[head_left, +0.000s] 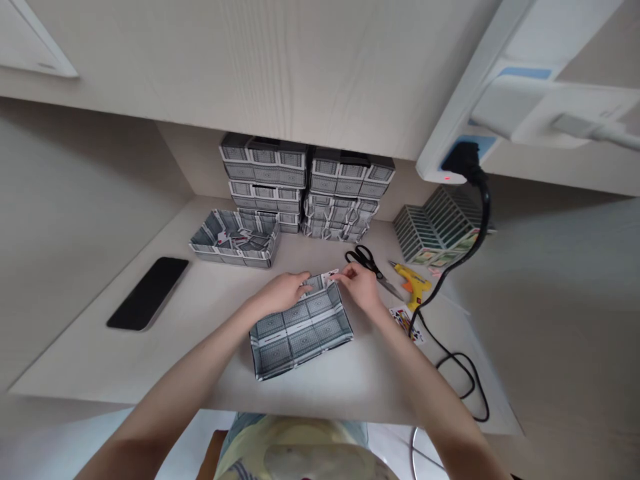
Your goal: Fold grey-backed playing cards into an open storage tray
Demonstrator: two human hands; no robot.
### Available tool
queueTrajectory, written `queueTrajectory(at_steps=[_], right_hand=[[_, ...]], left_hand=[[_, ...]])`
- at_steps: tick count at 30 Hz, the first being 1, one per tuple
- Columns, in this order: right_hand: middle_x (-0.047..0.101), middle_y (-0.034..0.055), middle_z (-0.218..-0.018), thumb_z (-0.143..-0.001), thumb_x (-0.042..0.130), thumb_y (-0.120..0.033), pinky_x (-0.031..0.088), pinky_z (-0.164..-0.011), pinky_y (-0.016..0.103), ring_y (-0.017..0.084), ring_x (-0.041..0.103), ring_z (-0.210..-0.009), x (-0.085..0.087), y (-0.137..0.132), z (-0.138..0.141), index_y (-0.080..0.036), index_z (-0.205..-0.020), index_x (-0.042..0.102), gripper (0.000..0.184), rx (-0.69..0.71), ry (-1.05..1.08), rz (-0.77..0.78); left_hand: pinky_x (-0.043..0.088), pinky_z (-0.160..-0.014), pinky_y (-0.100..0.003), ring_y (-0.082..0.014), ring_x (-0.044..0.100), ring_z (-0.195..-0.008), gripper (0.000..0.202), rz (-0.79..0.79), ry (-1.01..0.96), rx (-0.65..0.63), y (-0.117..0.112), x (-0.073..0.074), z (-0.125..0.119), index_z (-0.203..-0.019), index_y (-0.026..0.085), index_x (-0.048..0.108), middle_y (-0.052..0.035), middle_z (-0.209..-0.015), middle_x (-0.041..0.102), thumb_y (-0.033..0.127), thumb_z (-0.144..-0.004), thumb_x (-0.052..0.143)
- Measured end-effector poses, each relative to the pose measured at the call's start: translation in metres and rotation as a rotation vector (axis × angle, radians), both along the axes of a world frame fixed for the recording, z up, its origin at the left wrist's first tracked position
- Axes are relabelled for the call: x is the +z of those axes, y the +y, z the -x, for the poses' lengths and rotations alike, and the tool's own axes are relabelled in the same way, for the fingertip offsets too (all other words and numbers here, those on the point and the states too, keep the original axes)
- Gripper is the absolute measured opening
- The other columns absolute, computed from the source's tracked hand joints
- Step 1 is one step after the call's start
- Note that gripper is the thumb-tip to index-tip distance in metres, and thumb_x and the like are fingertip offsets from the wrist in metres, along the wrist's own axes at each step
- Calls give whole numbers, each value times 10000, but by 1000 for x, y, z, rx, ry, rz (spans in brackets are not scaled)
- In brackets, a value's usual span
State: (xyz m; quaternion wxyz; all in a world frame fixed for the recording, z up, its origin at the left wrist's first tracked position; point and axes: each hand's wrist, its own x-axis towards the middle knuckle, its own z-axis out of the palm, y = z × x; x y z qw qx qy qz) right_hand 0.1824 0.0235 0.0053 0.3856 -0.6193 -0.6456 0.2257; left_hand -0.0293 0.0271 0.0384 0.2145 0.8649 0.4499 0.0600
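Leftmost I have a black phone (149,294) on the worktop (215,297), then a box (229,256) holding loose cards (243,238). My left hand (283,293) pinches the far wall of the open card-built tray (306,339), which sits mid-worktop, near the front edge. At that wall's right end, my right hand (361,285) pinches a white-faced card (330,275). Scissors (383,275) and a yellow glue gun (415,283) lie just beyond.

Grey patterned card box (304,339), open-topped

A pale yellow top (300,433) with grey-blue print at near left, light-blue clothing (245,421) beneath; forearms (200,363) and hands (281,293) bare.
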Motion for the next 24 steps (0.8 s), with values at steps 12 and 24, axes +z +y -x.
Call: queueTrajectory(at_steps=[12,24], right_hand=[[668,56,-823,-720,581,-275,443,-677,257,168,608,-720,3,-4,13,-178,-896,621,205,172,73,5],[614,1,-705,-781,401,-222,378,-663,228,130,524,-694,16,5,22,-137,-744,623,240,586,89,311]], left_hand=[[390,-589,-279,-237,624,-750,236,-98,161,13,-7,-1,-7,-964,178,515,-102,-789,664,323,-856,363],[426,-611,-262,-220,641,-820,194,-48,88,25,-12,0,-9,-1000,177,502,-97,-859,683,236,-854,389]])
